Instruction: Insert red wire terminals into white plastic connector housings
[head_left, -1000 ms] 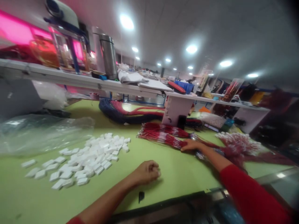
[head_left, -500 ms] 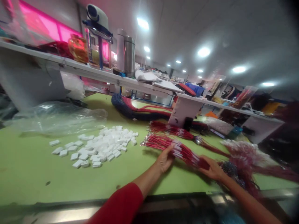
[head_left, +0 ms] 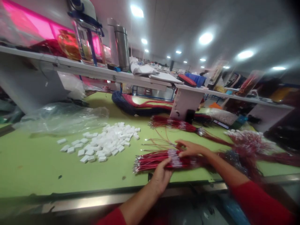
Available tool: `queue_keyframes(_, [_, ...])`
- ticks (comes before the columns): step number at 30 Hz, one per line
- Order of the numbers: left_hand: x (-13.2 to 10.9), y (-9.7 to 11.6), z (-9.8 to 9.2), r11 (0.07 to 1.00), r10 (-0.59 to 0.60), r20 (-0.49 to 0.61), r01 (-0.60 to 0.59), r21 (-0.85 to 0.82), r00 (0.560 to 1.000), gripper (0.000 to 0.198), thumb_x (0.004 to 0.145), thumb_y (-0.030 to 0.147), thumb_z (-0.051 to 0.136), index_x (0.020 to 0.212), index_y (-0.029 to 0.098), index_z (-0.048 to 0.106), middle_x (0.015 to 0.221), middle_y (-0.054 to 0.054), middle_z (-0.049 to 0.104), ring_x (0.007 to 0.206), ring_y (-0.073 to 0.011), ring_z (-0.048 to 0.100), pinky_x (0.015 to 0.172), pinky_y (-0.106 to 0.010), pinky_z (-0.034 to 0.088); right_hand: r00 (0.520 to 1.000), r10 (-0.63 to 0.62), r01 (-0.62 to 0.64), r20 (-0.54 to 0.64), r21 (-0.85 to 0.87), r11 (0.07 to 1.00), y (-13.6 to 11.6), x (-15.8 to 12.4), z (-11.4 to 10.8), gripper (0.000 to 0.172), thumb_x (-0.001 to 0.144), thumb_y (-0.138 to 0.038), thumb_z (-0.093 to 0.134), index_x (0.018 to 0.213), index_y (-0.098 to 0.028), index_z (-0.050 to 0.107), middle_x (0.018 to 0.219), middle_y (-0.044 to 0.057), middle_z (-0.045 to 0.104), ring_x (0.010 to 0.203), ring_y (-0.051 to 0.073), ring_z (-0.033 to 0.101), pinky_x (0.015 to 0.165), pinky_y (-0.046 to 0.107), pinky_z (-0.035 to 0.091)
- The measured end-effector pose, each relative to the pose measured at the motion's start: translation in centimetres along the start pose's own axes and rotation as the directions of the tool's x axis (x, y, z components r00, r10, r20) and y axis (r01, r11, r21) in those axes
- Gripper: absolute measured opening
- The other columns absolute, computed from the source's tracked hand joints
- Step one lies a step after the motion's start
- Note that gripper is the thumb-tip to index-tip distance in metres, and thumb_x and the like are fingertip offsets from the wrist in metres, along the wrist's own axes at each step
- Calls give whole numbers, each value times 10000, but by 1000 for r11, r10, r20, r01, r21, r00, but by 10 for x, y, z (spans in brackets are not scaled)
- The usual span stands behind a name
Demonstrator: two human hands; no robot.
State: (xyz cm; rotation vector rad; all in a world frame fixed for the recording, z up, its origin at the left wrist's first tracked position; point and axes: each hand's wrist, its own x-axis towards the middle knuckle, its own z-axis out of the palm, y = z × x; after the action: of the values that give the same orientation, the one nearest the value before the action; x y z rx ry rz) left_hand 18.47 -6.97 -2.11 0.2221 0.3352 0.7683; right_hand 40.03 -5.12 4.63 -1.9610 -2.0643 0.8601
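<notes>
A bundle of red wires [head_left: 152, 161] with bare metal ends and white bands lies along the green table. My left hand [head_left: 161, 176] is closed round its near side, thumb on top by the white bands. My right hand [head_left: 192, 148] reaches over the bundle from the right, fingers bent in a pinch at its far edge. From those fingertips a few loose wires [head_left: 156, 144] fan out to the left, apart from the rest. Exactly how many wires the fingers pinch is hidden.
White plastic connector housings [head_left: 110, 140] form a loose pile on the left, before a clear plastic bag [head_left: 61, 117]. Behind my hands lies a second red wire bundle [head_left: 173, 123]. Wires with white connectors [head_left: 250, 140] are heaped at right. A shelf [head_left: 145, 79] crosses the back.
The bundle has come nearer the table's front edge and lies more level. My right hand has moved from its right end up to the white bands, and a few wires now stand apart.
</notes>
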Motion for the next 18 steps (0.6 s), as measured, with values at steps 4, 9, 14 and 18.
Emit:
queue_keyframes(4, [-1, 1, 2, 999, 33, -41, -34, -13, 999, 128, 741, 143, 722, 864, 110, 720, 945, -104, 771, 947, -246, 702, 964, -382, 536, 993, 56, -63, -101, -72, 995, -26, 59, 10, 516, 916, -586, 481, 1024, -118, 667, 905, 111, 693, 878, 243, 628, 758, 321, 474])
queue_keyframes(9, [-7, 8, -1, 996, 88, -85, -90, -18, 993, 179, 780, 187, 723, 950, 132, 720, 996, -78, 769, 923, -220, 707, 919, -347, 556, 1000, 19, -18, 8, -65, 998, -44, 61, 29, 541, 809, -664, 601, 614, -159, 587, 576, 0, 567, 606, 147, 514, 567, 239, 401])
queue_keyframes(14, [-16, 15, 4, 997, 72, -104, -76, -31, 992, 221, 866, 251, 690, 1046, 126, 719, 1042, -97, 767, 1001, -240, 705, 943, -346, 553, 997, -77, 78, -23, 39, 996, -60, 7, 39, 534, 891, -653, 483, 718, -159, 589, 631, -34, 511, 619, 120, 470, 543, 213, 363])
queue_keyframes(18, [-24, 22, 7, 994, 107, -104, -103, 39, 989, 265, 862, 261, 717, 1092, 128, 717, 1050, -104, 768, 993, -245, 712, 952, -358, 555, 962, -141, 175, -235, 131, 976, -62, -7, 40, 440, 911, -557, 537, 725, -164, 602, 659, -18, 553, 649, 138, 519, 584, 227, 401])
